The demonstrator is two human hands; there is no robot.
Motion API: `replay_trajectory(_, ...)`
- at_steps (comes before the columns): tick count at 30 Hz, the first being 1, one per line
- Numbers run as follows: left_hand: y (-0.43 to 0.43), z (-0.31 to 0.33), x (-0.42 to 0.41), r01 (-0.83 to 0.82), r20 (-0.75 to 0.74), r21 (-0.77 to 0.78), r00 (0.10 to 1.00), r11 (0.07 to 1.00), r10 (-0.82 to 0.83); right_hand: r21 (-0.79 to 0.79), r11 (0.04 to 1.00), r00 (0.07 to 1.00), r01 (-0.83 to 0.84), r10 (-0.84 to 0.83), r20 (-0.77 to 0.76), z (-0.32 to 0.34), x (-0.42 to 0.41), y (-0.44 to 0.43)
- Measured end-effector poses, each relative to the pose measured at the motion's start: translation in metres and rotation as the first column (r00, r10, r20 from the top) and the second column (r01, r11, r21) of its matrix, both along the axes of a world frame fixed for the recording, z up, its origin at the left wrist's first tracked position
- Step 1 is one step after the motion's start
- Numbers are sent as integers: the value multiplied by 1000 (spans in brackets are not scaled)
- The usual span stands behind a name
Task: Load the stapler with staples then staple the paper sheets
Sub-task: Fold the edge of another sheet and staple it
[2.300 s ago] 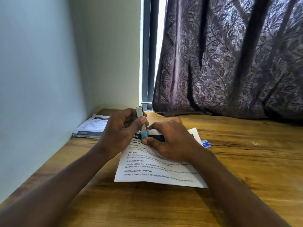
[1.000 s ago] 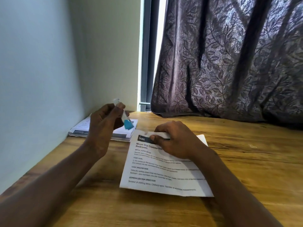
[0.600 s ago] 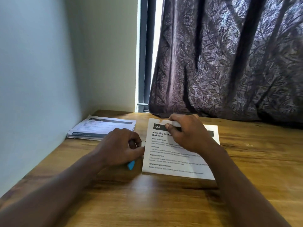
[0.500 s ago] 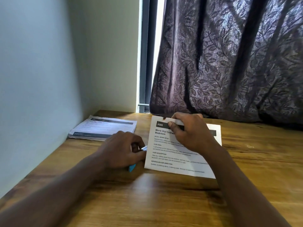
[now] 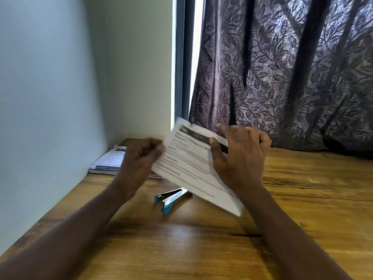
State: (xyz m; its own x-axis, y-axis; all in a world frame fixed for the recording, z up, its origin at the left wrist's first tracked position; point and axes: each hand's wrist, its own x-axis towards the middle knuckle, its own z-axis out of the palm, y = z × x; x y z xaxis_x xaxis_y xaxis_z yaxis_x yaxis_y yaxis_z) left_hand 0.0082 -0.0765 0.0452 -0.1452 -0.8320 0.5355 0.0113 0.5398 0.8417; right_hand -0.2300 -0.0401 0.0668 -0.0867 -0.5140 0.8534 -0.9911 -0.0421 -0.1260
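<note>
Across the back, the dark leaf-patterned curtain (image 5: 282,73) hangs down to the wooden table (image 5: 302,199), and that table is your whole working surface. Up above it you've got the paper sheets (image 5: 191,168) lifted clear, printed face tilted toward you, lower corner dipping to the right. My guess is you're holding them up to look over the top corner or square the edges.

Against the left wall lies a separate stack of printed papers (image 5: 107,160), well out of the way.

Your right hand (image 5: 240,156) has the sheets by the upper right, thumb on the front beside the dark header bar and fingers wrapped behind. Your left hand (image 5: 139,158) sits at the sheets' left edge with fingers curled. It's blurred, so I can't tell whether it pinches the paper or only touches it.

Down on the table, partly under the raised sheets, the blue-tipped stapler (image 5: 171,198) lies with its two arms splayed apart. No hand is on it, and it looks parked close for easy reach.
</note>
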Motion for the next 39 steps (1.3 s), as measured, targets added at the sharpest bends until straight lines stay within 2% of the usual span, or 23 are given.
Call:
replay_trajectory(2, -10, 6, 16, -213, -88, -14, 974, 977, 211, -38, 999, 995, 10, -6, 102, -5, 9, 0)
replay_trajectory(4, -21, 10, 33, -358, -104, 15, 928, 934, 357, 45, 988, 941, -148, 127, 315, -14, 22, -2)
replay_trajectory(7, -34, 11, 53, -500, -88, 33, 861, 865, 501, 86, 878, 652, -470, 280, 704, -26, 43, -7)
replay_trajectory(9, -41, 9, 62, -574, -26, 25, 818, 819, 574, 64, 797, 488, -601, 302, 819, -28, 55, -12)
replay_trajectory(11, -46, 4, 67, -654, 51, 2, 756, 757, 653, 65, 723, 417, -688, 320, 851, -29, 65, -19)
replay_trajectory(13, -50, -2, 71, -732, 155, -71, 663, 677, 733, 130, 708, 475, -694, 316, 821, -32, 77, -26)
replay_trajectory(15, -52, -5, 77, -775, 249, -167, 564, 609, 787, 260, 757, 664, -600, 289, 690, -36, 84, -32)
replay_trajectory(17, -56, -6, 86, -793, 304, -240, 486, 560, 819, 414, 817, 870, -402, 199, 451, -40, 89, -35)
replay_trajectory(19, -61, -7, 90, -781, 373, -303, 430, 546, 822, 510, 814, 936, -278, 111, 333, -41, 88, -37)
replay_trajectory(24, -60, -7, 78, -711, 631, -375, 275, 595, 726, 543, 742, 889, -393, 154, 432, -44, 90, -36)
replay_trajectory(26, -55, -6, 70, -637, 702, -411, 236, 653, 672, 533, 735, 881, -420, 187, 435, -44, 91, -33)
replay_trajectory(29, -50, -8, 58, -436, 811, -332, 321, 837, 489, 532, 737, 892, -417, 219, 396, -45, 92, -30)
replay_trajectory(31, -48, -10, 50, -286, 888, -244, 318, 927, 331, 539, 731, 893, -418, 220, 393, -45, 91, -30)
replay_trajectory(33, -48, -10, 46, -184, 920, -199, 303, 962, 249, 540, 724, 886, -430, 225, 404, -47, 88, -32)
replay_trajectory(36, -48, -8, 46, -95, 914, -168, 359, 981, 191, 523, 712, 863, -469, 242, 444, -48, 87, -36)
replay_trajectory(39, -47, -12, 47, -110, 902, -189, 374, 976, 216, 503, 708, 842, -496, 252, 477, -48, 87, -35)
